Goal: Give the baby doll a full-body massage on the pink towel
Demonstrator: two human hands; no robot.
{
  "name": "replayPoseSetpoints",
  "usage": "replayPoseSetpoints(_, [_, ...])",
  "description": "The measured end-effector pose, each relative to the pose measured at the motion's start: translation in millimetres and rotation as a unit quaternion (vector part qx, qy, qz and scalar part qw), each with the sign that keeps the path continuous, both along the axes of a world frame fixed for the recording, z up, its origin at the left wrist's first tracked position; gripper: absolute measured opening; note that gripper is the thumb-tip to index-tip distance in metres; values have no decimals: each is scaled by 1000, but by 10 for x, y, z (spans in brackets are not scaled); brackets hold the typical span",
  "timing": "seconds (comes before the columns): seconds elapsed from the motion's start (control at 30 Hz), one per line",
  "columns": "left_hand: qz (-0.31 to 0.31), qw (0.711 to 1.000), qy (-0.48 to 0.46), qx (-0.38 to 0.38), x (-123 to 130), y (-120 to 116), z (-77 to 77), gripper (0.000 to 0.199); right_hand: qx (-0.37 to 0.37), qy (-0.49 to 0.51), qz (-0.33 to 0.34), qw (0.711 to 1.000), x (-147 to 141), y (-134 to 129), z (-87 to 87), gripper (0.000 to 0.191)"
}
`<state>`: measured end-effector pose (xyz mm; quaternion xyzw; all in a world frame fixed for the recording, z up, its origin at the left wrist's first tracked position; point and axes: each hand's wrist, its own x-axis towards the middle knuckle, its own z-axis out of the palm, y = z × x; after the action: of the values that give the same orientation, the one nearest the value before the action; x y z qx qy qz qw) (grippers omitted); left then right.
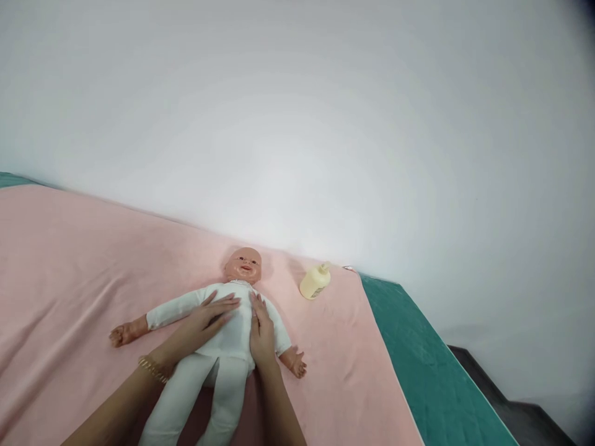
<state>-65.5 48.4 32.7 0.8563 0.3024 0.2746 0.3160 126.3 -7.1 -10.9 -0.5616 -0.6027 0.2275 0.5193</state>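
Note:
A baby doll (233,334) with a white cloth body lies on its back on a pink sheet (344,371), its head toward the wall and its arms spread. Across the left of its chest rests my left hand (211,317), fingers stretched out and a bracelet (153,368) on the wrist. My right hand (262,331) lies along the other side of the chest with its fingers extended upward. Both palms touch the doll's torso, and neither hand grips anything. To the right of the doll's head stands a pale yellow pump bottle (315,281).
A white wall (297,124) rises directly behind the sheet. Green covering (427,359) shows beyond the sheet's right edge, and a dark surface (515,402) is visible at the lower right. Wrinkles run through the sheet at left.

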Motion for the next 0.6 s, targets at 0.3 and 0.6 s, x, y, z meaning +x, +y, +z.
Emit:
replayPoseSetpoints(0.3, [194, 979, -66, -14, 30, 150, -353, 54, -11, 8, -2, 1000, -21, 4, 37, 47])
replayPoseSetpoints(0.6, [183, 972, -142, -47, -26, 133, -413, 48, -26, -49, 161, 985, -189, -371, 538, 49])
